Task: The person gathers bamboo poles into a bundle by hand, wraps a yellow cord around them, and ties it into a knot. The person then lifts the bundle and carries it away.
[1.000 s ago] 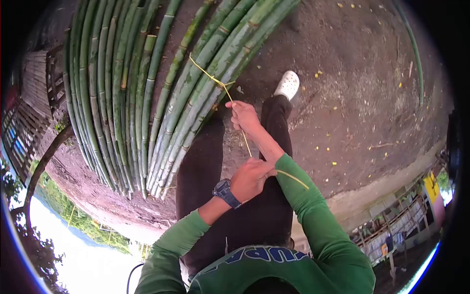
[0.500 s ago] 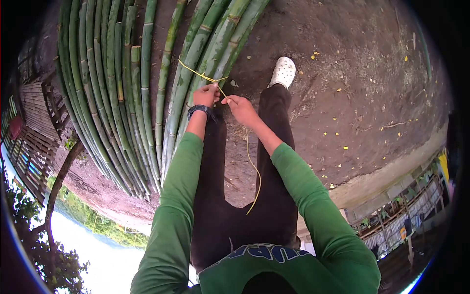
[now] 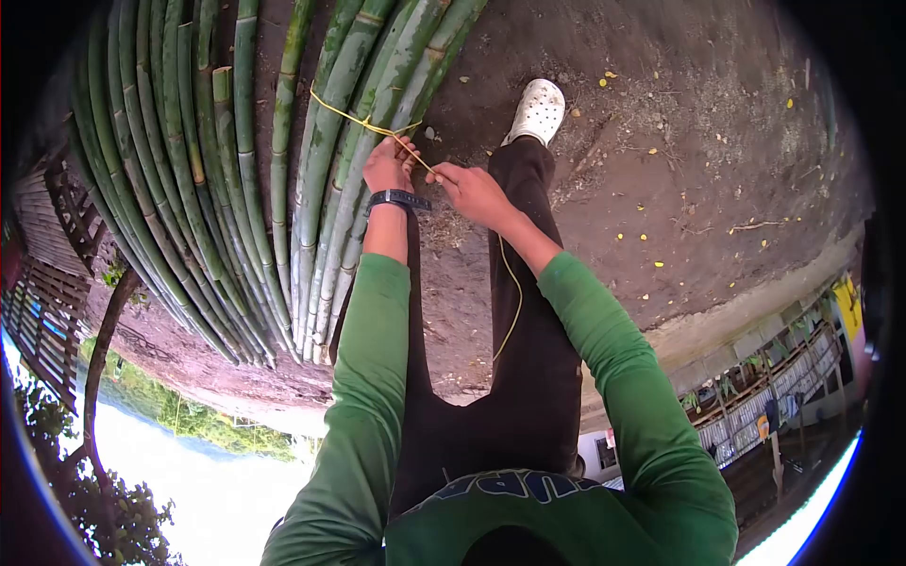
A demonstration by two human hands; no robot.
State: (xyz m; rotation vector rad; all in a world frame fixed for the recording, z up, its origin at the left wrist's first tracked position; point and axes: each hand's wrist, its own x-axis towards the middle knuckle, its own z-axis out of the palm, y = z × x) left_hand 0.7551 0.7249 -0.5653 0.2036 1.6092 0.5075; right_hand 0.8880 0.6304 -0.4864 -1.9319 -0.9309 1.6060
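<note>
A thin yellow rope point(image 3: 355, 119) runs across a group of green bamboo poles point(image 3: 341, 179), crossing itself near the group's right edge. Just below that crossing is my left hand point(image 3: 388, 166), wearing a dark wristwatch, with its fingers closed at the rope and partly hiding it. To its right my right hand point(image 3: 469, 195) pinches the rope between thumb and fingers, and a short stretch runs taut from there to the crossing. The rope's loose tail hangs from beneath my right hand over my dark trousers.
More long bamboo poles point(image 3: 170, 179) lie side by side on the left. My foot in a white clog point(image 3: 541, 110) stands on bare brown soil point(image 3: 679, 160) to the right. A thin tree trunk point(image 3: 101, 363) and a slatted wooden structure point(image 3: 52, 292) are at far left.
My right hand has drawn a little away from the crossing, so the taut stretch looks longer. My left hand's fingers have shifted at the rope. The view has moved slightly.
</note>
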